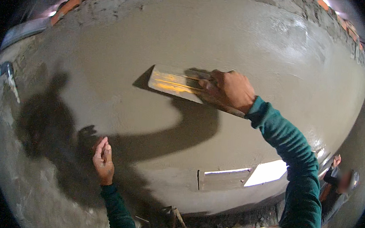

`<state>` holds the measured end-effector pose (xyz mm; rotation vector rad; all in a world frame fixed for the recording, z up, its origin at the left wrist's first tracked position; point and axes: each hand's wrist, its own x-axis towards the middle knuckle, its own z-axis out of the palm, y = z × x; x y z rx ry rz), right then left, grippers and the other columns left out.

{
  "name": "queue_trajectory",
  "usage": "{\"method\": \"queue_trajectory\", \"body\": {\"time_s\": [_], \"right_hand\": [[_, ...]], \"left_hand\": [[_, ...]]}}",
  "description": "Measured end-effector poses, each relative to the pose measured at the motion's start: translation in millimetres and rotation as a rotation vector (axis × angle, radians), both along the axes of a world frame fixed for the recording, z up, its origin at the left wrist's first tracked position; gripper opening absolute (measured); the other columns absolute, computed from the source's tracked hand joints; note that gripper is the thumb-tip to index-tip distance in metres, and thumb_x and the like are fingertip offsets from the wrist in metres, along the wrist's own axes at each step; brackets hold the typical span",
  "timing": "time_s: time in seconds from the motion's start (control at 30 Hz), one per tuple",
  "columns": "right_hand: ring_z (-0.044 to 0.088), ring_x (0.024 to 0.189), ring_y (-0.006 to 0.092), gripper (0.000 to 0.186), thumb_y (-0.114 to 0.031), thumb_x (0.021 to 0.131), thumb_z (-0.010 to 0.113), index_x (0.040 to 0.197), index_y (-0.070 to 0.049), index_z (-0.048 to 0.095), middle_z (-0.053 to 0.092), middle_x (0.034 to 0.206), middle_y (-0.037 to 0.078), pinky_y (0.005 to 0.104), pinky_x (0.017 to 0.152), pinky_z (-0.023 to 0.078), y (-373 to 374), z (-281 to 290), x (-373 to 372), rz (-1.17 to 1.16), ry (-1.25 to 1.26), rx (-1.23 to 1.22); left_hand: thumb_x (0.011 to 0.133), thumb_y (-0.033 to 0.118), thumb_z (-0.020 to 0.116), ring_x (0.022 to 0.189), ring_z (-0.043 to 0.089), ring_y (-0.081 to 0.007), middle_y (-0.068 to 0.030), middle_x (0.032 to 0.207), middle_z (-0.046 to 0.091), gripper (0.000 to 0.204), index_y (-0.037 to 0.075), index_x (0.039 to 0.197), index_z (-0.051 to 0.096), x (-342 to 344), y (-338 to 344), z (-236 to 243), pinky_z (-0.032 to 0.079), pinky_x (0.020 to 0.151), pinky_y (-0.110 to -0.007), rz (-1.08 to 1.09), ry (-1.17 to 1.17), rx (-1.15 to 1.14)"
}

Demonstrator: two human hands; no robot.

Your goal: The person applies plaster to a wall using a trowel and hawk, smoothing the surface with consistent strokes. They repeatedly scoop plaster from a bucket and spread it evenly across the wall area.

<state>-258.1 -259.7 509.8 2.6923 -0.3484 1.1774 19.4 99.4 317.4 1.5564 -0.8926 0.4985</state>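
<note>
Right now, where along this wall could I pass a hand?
Bare wall spans between float and rough top edge; another patch separates float and left hand. Crowded: lower right, with right sleeve, bright rectangle, co-worker.

Orange bricks (66,9) along the top; bright rectangular opening (267,173) below

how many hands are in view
3: the right hand, gripping the float; the left hand, empty, at lower left; another person's hand, raised, at far right. That person's other hand may be hidden.
</note>
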Motion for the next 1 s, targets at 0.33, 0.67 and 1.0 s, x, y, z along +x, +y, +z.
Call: {"method": "queue_trajectory", "body": {"time_s": [0.33,0.67,1.0], "right_hand": [[0.067,0.071,0.0375,0.028,-0.036,0.088,0.067,0.095,-0.009,0.069,0.071,0.082,0.016,0.048,0.063,0.054,38,186,63,-0.339,0.035,-0.503],[0.063,0.095,0.0341,0.026,-0.034,0.094,0.054,0.104,-0.014,0.066,0.065,0.108,0.015,0.0536,0.074,0.05,37,32,103,-0.382,0.236,-0.355],[0.069,0.075,0.0365,0.026,-0.03,0.092,0.065,0.11,-0.012,0.06,0.07,0.085,0.016,0.0438,0.06,0.054,3,75,46,-0.295,-0.353,-0.466]], "left_hand": [[0.1,0.046,0.058,0.116,0.061,-0.0243,-0.0141,0.135,0.058,0.051,0.003,0.125,0.067,37,7,-9,0.05,0.095,-0.036,0.031,0.141,-0.043],[0.101,0.043,0.056,0.12,0.059,-0.028,-0.0135,0.139,0.056,0.045,0.005,0.121,0.069,79,13,-52,0.051,0.096,-0.04,-0.023,0.143,-0.105],[0.101,0.048,0.053,0.123,0.059,-0.0258,-0.0157,0.13,0.064,0.051,0.005,0.123,0.068,93,39,-27,0.047,0.1,-0.036,0.01,0.107,0.003]]}}
